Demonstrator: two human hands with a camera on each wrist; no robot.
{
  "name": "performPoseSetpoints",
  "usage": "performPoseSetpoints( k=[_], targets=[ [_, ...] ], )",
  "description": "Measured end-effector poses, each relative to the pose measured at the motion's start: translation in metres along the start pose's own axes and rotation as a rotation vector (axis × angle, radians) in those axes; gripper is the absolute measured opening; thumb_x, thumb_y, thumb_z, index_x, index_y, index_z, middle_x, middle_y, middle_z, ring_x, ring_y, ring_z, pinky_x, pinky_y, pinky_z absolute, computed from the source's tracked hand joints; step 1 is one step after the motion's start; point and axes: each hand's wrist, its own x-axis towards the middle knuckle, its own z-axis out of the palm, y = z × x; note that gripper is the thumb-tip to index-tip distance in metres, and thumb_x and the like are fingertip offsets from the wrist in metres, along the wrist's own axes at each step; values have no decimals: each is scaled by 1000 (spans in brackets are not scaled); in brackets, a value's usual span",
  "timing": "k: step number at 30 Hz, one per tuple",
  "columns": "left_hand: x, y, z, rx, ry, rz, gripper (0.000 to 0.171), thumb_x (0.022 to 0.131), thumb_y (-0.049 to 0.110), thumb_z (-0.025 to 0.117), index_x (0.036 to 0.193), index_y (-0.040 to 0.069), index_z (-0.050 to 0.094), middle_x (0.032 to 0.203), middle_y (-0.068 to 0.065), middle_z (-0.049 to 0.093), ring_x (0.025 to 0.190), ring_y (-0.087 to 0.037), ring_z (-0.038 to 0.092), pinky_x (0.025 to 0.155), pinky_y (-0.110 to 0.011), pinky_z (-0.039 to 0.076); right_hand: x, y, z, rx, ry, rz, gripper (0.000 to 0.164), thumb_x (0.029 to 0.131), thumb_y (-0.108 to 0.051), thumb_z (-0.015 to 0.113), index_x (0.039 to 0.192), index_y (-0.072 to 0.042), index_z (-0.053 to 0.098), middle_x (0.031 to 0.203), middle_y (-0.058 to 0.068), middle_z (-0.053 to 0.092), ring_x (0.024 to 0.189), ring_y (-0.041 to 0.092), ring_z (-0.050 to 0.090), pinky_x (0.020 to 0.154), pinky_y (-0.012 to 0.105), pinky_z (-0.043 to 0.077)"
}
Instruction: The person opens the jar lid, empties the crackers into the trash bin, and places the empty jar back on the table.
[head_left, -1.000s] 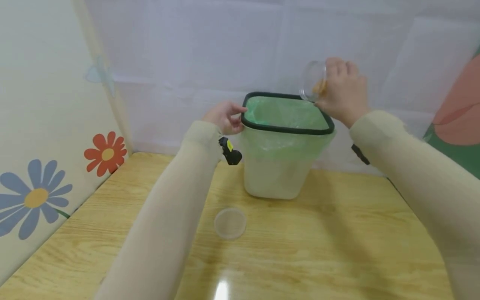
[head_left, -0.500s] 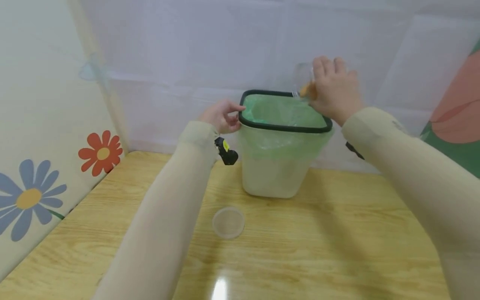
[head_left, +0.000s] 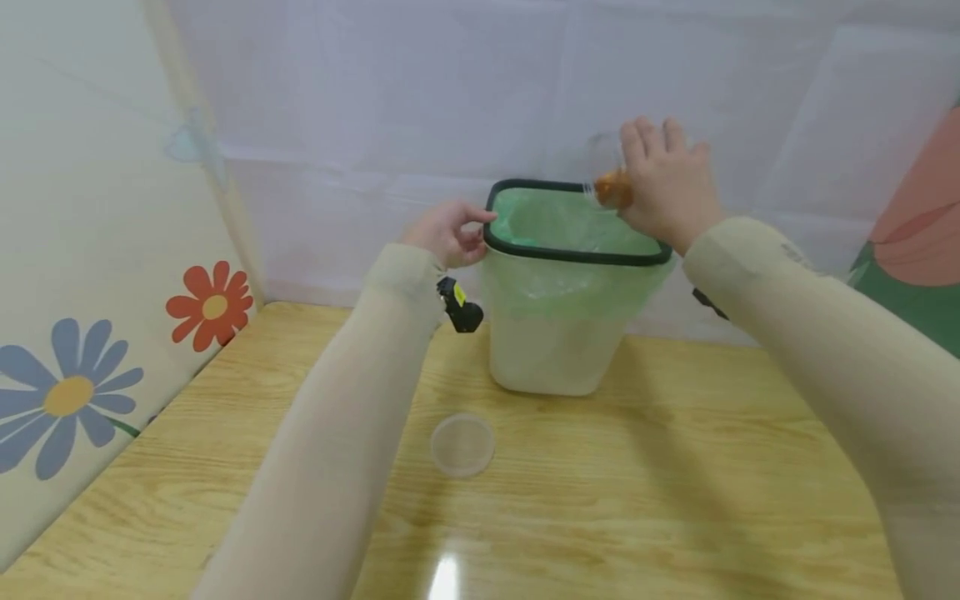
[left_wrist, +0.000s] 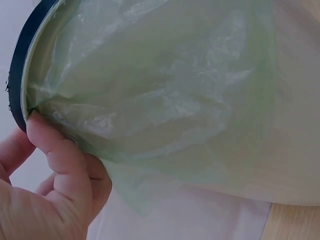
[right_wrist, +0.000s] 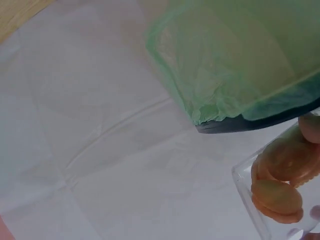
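Observation:
A pale trash bin [head_left: 551,354] with a black rim [head_left: 577,257] stands at the back, lined with a thin green bag [left_wrist: 190,85]. My left hand [head_left: 448,236] pinches the rim at its left side, thumb and forefinger meeting over the bag's edge. Above the right part of the rim, my right hand [head_left: 669,187] grips a clear plastic jar [right_wrist: 245,182] tipped on its side, its mouth facing left over the bin. Orange-brown, rounded pieces with ridged edges [right_wrist: 277,197] lie inside the jar, gathered toward its mouth. My palm hides the jar's base in the head view.
A round clear lid [head_left: 462,446] lies on the wood-grain table [head_left: 600,500] in front of the bin. White sheeting [head_left: 390,100] hangs close behind the bin. At the left, a wall panel [head_left: 75,208] with painted flowers borders the table.
My right hand has moved left with the jar and tipped it further over the bin; the orange pieces have slid toward the mouth. The left hand stays on the rim.

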Motion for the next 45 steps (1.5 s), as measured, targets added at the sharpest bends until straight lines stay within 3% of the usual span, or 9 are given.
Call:
performPoseSetpoints(
  k=[5, 13, 24, 36, 42, 45],
  targets=[
    [-1, 0, 1, 9, 1, 5, 50, 94, 3, 62, 138, 19, 43, 96, -5, 50, 76, -11, 52, 53, -20, 47, 0, 2, 0, -30, 33, -44, 83, 87, -13, 63, 150, 6, 14, 151, 31, 22, 135, 56, 18, 97, 78, 23],
    [1, 0, 1, 37, 26, 38, 34, 93, 3, 63, 122, 16, 50, 92, -6, 52, 76, -12, 52, 54, -22, 47, 2, 1, 3, -72, 93, -105, 76, 88, -11, 64, 149, 4, 21, 149, 29, 27, 136, 54, 19, 98, 78, 21],
    [2, -1, -2, 26, 3, 48, 33, 94, 3, 62, 122, 16, 51, 90, -6, 51, 71, -12, 50, 55, -21, 45, 5, -3, -1, -105, -16, -131, 70, 96, -11, 54, 153, 1, 14, 155, 26, 19, 140, 53, 9, 101, 77, 16],
    [4, 2, 2, 12, -14, 48, 39, 94, 4, 62, 126, 20, 48, 89, -6, 50, 68, -13, 47, 53, -23, 43, 9, 1, -2, -82, 25, -124, 73, 95, -12, 57, 153, -1, 13, 155, 26, 18, 141, 52, 6, 103, 76, 8],
    [3, 2, 3, 20, -7, 50, 42, 94, 2, 61, 128, 22, 45, 100, -6, 53, 73, -13, 50, 53, -22, 44, 9, 3, -4, -72, 15, -109, 81, 89, -8, 59, 153, -1, 11, 156, 25, 17, 141, 52, 5, 103, 76, 8],
    [3, 1, 4, 20, -7, 52, 44, 94, 2, 61, 129, 23, 44, 105, -6, 54, 75, -13, 51, 53, -22, 45, 7, 2, -4, -75, 16, -109, 78, 91, -9, 57, 153, 0, 12, 156, 25, 17, 141, 52, 6, 103, 76, 8]
  ],
)
